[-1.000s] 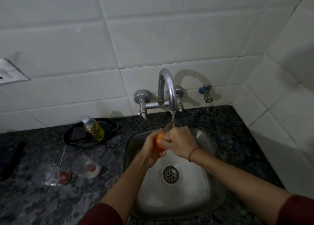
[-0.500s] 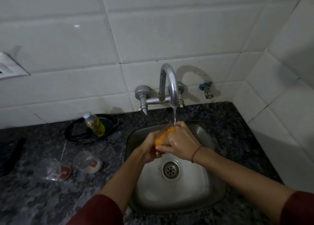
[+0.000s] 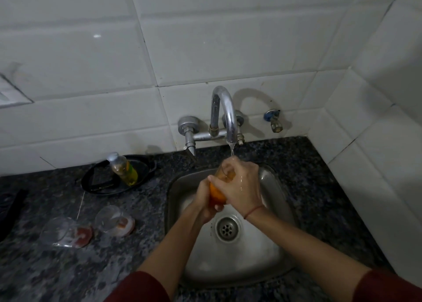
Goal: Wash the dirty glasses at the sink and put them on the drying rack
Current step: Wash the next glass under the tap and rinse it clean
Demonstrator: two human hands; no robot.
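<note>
While a thin stream of water (image 3: 232,150) falls from the tap (image 3: 225,110) onto the hands, the surroundings are as follows. On the dark stone counter (image 3: 137,251) to the left of the sink (image 3: 174,187), two clear glasses lie on their sides, one (image 3: 61,232) further left than the other (image 3: 109,218). Each has a reddish patch at its base end. Beyond them, against the tiled wall, a black dish (image 3: 96,184) holds a small bottle (image 3: 124,169) of yellow-green liquid, leaning. A second valve (image 3: 272,120) sits on the wall to the right of the tap.

The sink basin is wet, with its drain (image 3: 227,228) uncovered. Over its far half, directly under the stream, is the glass (image 3: 215,193) being washed. The left hand (image 3: 205,207) grips it from the left and below. The right hand (image 3: 239,185) closes over its upper part, fingers curled round it.

Most of the glass is hidden by the hands. Its lower part shows orange, but whether that is tint or residue cannot be told. A dark object (image 3: 13,208) at the left edge is cut off and unidentifiable.
</note>
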